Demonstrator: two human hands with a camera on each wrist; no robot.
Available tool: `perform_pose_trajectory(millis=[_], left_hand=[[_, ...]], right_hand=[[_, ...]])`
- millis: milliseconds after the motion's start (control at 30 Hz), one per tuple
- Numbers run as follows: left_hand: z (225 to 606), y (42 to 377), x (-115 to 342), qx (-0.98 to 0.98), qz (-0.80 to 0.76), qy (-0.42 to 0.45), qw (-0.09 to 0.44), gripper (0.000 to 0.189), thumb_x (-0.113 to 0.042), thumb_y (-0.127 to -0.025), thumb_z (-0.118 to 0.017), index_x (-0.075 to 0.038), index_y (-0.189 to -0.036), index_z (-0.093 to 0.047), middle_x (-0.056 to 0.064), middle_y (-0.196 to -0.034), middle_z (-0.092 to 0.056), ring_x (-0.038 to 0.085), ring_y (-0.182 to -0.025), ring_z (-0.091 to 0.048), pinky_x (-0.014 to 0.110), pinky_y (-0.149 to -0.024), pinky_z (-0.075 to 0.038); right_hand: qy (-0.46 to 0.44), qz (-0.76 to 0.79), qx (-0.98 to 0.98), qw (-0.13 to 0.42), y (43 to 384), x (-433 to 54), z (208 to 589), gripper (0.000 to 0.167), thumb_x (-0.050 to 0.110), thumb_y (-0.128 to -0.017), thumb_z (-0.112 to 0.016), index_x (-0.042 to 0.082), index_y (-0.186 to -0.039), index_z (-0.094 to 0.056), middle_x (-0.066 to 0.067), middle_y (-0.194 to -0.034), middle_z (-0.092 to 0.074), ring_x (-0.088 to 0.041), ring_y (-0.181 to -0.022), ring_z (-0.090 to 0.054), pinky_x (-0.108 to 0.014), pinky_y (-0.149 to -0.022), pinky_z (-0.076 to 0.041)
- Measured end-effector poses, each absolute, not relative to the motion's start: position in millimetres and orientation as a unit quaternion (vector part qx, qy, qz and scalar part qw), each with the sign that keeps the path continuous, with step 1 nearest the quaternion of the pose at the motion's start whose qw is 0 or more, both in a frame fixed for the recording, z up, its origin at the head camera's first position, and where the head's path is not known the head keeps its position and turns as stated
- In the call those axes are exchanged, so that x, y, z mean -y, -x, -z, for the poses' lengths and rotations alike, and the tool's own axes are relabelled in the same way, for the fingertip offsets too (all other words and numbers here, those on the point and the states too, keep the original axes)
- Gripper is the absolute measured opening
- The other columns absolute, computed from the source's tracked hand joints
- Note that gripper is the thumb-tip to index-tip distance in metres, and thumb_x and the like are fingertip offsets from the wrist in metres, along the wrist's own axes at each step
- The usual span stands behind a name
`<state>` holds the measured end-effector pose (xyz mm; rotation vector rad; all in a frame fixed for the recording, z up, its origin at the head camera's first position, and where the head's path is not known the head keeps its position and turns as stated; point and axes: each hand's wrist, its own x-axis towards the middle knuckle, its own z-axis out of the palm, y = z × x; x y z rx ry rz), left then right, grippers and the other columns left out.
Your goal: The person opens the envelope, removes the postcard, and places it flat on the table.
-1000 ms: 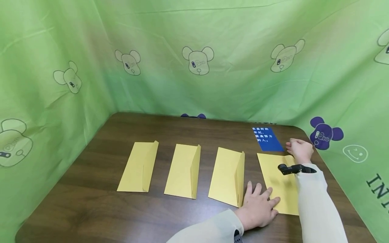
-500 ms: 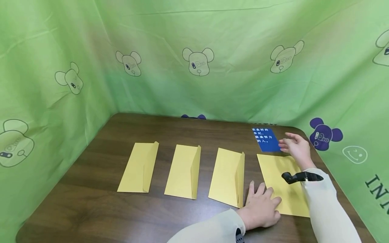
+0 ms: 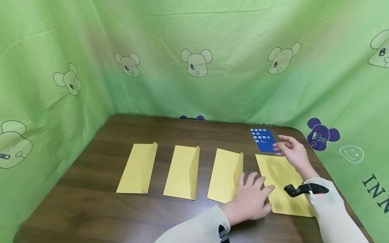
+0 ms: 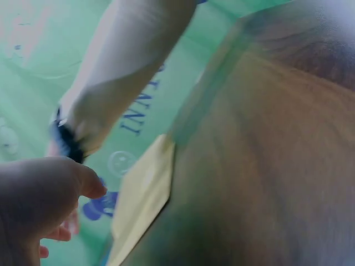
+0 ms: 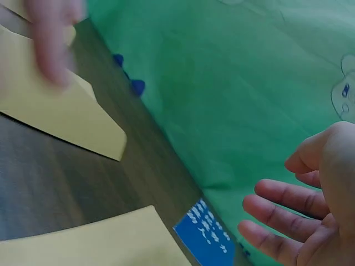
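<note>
The rightmost yellow envelope [image 3: 278,173] lies flat, its right side partly under my right forearm in the head view. My left hand [image 3: 250,199], fingers spread, is at its left edge and overlaps the third yellow envelope [image 3: 222,175]. My right hand [image 3: 294,155] hovers by the envelope's far edge, beside a blue card [image 3: 262,140] with white writing. Its fingers are loosely bent with nothing between them, as the right wrist view shows. The hand hides the card's near right corner.
Two more yellow envelopes, a second one [image 3: 181,172] and a leftmost one [image 3: 137,168], lie in the same row on the brown wooden table [image 3: 100,216]. A green printed cloth [image 3: 164,87] hangs along the back and sides.
My left hand has come off the rightmost envelope and shifted left toward the third one. My right hand has drifted slightly left, beside the blue card, its fingers opening. The envelopes and card stay put.
</note>
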<state>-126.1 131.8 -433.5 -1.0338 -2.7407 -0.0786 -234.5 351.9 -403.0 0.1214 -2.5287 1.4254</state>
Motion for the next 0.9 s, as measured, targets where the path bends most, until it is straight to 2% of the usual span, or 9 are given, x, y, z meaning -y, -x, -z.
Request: perform_pose_trajectory(millis=[100,267,367,467,600,767,900], left_hand=[[429,129,-115,0.933,0.048,0.34,0.108,0.057,-0.054,-0.092,-0.057,-0.038,-0.146,-0.047,-0.008,-0.148,-0.045,0.02,-0.14,-0.031,0.051,-0.11,-0.03],[424,136,-86,0.945,0.074,0.306,0.091,0.066,-0.053,-0.092,-0.059,-0.032,-0.151,-0.04,-0.005,-0.151,-0.043,0.024,-0.143,-0.03,0.053,-0.111,-0.027],[427,140,-69,0.952,0.078,0.285,0.083,0.067,-0.051,-0.092,-0.06,-0.031,-0.152,-0.039,-0.004,-0.151,-0.043,0.025,-0.143,-0.029,0.055,-0.111,-0.027],[433,143,-51,0.959,0.071,0.263,0.074,0.068,-0.051,-0.091,-0.061,-0.029,-0.152,-0.04,-0.001,-0.151,-0.043,0.028,-0.144,-0.029,0.057,-0.111,-0.026],[444,146,-31,0.966,0.074,0.239,0.071,0.07,-0.049,-0.09,-0.064,-0.024,-0.151,-0.042,0.003,-0.149,-0.045,0.03,-0.143,-0.029,0.058,-0.111,-0.026],[454,143,-17,0.968,0.091,0.224,0.063,0.07,-0.048,-0.09,-0.064,-0.02,-0.151,-0.043,0.007,-0.148,-0.045,0.033,-0.142,-0.029,0.06,-0.11,-0.025],[460,141,-9,0.974,0.087,0.206,0.043,0.07,-0.051,-0.093,-0.061,-0.019,-0.152,-0.041,0.007,-0.15,-0.043,0.033,-0.144,-0.028,0.06,-0.111,-0.024]], right_hand=[[-0.062,-0.483,0.866,0.114,228,-345,406,0.042,0.008,-0.103,-0.048,-0.016,-0.138,-0.041,0.005,-0.092,-0.071,0.004,-0.079,-0.066,-0.022,-0.067,-0.057],[-0.087,-0.478,0.867,0.108,216,-327,412,0.038,0.004,-0.103,-0.049,-0.015,-0.135,-0.043,-0.03,-0.102,-0.068,0.003,-0.079,-0.065,-0.023,-0.064,-0.057],[-0.097,-0.481,0.866,0.095,209,-316,417,0.037,0.0,-0.101,-0.05,-0.016,-0.135,-0.043,-0.036,-0.105,-0.064,0.002,-0.079,-0.064,-0.024,-0.064,-0.057],[-0.099,-0.478,0.87,0.073,199,-305,421,0.038,-0.002,-0.1,-0.052,-0.015,-0.135,-0.043,-0.034,-0.105,-0.064,0.0,-0.079,-0.065,-0.026,-0.065,-0.057],[-0.095,-0.451,0.886,0.05,183,-290,424,0.041,0.003,-0.099,-0.057,-0.011,-0.136,-0.046,-0.029,-0.105,-0.066,-0.01,-0.08,-0.067,-0.027,-0.066,-0.056],[-0.121,-0.393,0.91,0.054,168,-270,427,0.042,0.007,-0.096,-0.063,-0.007,-0.134,-0.049,-0.017,-0.104,-0.069,-0.023,-0.09,-0.066,-0.03,-0.074,-0.053],[-0.153,-0.362,0.918,0.056,158,-254,431,0.045,0.009,-0.093,-0.067,-0.007,-0.132,-0.05,-0.013,-0.105,-0.065,-0.026,-0.092,-0.064,-0.037,-0.074,-0.054]])
